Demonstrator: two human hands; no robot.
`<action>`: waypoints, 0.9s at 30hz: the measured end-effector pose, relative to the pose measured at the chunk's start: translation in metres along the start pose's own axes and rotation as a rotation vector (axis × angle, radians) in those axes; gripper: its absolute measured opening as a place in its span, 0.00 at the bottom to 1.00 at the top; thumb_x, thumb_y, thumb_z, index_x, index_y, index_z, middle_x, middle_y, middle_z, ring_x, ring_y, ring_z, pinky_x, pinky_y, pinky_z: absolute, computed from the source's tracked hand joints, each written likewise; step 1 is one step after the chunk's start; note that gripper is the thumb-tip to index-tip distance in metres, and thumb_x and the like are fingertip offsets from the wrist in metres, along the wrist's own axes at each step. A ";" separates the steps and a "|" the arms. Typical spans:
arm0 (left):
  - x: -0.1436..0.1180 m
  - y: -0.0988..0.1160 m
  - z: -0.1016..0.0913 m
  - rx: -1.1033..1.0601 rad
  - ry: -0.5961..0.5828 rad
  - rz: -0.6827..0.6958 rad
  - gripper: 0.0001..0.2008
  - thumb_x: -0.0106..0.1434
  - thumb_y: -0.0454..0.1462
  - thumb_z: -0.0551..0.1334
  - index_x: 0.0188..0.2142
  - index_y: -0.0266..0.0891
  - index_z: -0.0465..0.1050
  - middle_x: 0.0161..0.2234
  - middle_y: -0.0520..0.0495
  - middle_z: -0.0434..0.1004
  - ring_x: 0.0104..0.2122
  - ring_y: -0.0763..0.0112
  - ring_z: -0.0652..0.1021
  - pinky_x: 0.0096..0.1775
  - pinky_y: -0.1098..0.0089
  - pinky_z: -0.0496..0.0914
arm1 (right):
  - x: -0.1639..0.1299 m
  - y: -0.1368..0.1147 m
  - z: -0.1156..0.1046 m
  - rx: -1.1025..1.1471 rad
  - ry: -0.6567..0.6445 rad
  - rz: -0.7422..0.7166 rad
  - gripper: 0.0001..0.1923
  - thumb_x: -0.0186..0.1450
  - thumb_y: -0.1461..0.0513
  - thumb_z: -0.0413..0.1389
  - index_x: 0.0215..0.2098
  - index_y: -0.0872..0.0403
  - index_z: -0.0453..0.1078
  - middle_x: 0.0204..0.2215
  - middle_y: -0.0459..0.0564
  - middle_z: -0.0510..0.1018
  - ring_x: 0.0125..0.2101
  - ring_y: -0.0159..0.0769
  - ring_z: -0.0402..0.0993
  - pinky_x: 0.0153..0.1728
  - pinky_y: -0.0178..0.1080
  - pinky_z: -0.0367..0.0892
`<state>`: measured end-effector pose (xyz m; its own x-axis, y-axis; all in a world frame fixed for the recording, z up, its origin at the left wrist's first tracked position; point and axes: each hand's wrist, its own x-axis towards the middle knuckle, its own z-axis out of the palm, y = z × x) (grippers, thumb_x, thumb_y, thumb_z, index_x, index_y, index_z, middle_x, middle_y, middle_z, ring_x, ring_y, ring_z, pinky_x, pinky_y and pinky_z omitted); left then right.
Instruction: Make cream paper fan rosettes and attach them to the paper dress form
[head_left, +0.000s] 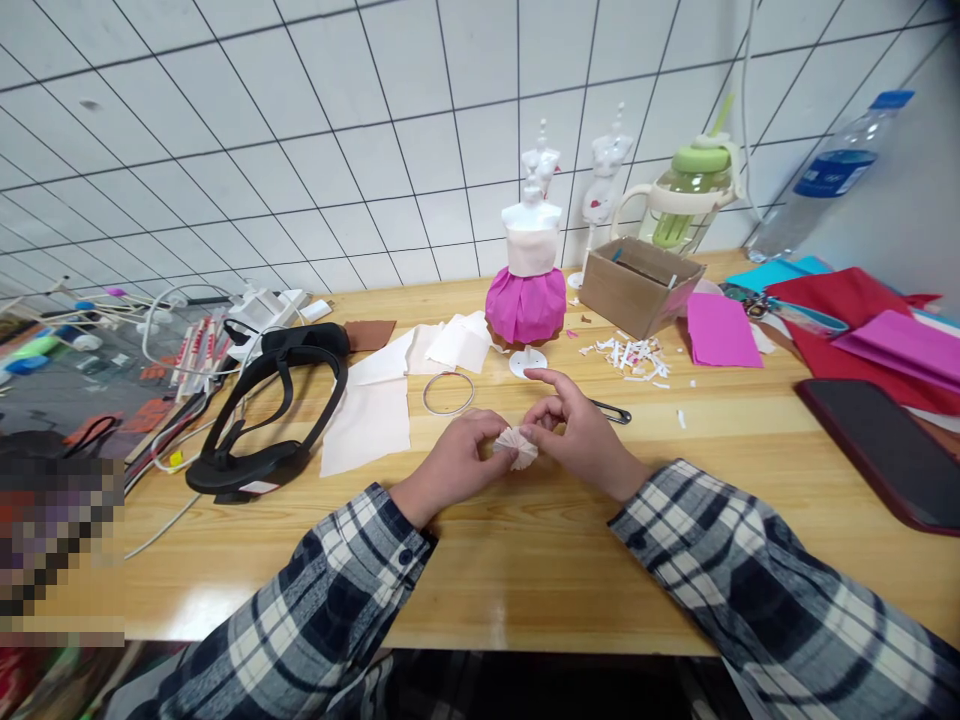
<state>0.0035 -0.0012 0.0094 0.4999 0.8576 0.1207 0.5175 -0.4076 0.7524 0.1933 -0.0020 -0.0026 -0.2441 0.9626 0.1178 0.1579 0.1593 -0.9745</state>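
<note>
Between my two hands, just above the wooden table, is a small pleated fan of pale cream paper point(517, 447). My left hand point(469, 455) pinches its left side between thumb and fingers. On the other side, my right hand point(574, 430) grips the upper right edge with thumb and fingertips, its index finger raised. Beyond the hands stands a small white dress form point(531, 230) wearing a pale top and a puffed magenta paper skirt point(525, 305). Behind the left hand lies a thin ring point(448, 394). A black-handled tool point(611, 411), partly hidden, lies behind the right hand.
Pale paper sheets point(367, 425) and a black head strap point(274, 420) lie left. A cardboard box point(641, 285), paper scraps point(630, 355) and magenta paper point(724, 330) are at back right. A phone point(889, 450) lies far right. A green-lidded jug point(690, 195) stands against the tiled wall.
</note>
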 end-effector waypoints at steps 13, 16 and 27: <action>0.000 -0.005 -0.001 -0.126 0.003 -0.112 0.10 0.62 0.42 0.63 0.34 0.37 0.79 0.34 0.46 0.79 0.36 0.64 0.77 0.42 0.67 0.69 | 0.000 0.003 -0.004 -0.236 0.178 -0.211 0.26 0.61 0.61 0.59 0.57 0.52 0.63 0.43 0.51 0.75 0.35 0.35 0.69 0.37 0.39 0.68; 0.000 -0.003 -0.002 -0.150 0.038 -0.156 0.11 0.62 0.42 0.62 0.33 0.37 0.78 0.33 0.46 0.79 0.35 0.65 0.76 0.39 0.68 0.69 | -0.001 0.000 -0.006 -0.334 0.215 -0.363 0.09 0.63 0.60 0.57 0.42 0.52 0.71 0.47 0.55 0.73 0.45 0.41 0.71 0.44 0.43 0.69; 0.001 -0.001 -0.003 -0.110 0.072 -0.162 0.10 0.61 0.42 0.61 0.32 0.38 0.77 0.30 0.48 0.78 0.34 0.66 0.75 0.37 0.68 0.68 | -0.006 -0.004 -0.004 -0.647 0.049 -0.504 0.05 0.65 0.65 0.54 0.35 0.52 0.73 0.51 0.54 0.74 0.51 0.45 0.68 0.52 0.49 0.64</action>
<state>0.0016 0.0011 0.0105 0.3635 0.9309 0.0355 0.5059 -0.2292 0.8316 0.1979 -0.0071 0.0014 -0.3932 0.7477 0.5350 0.5643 0.6557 -0.5016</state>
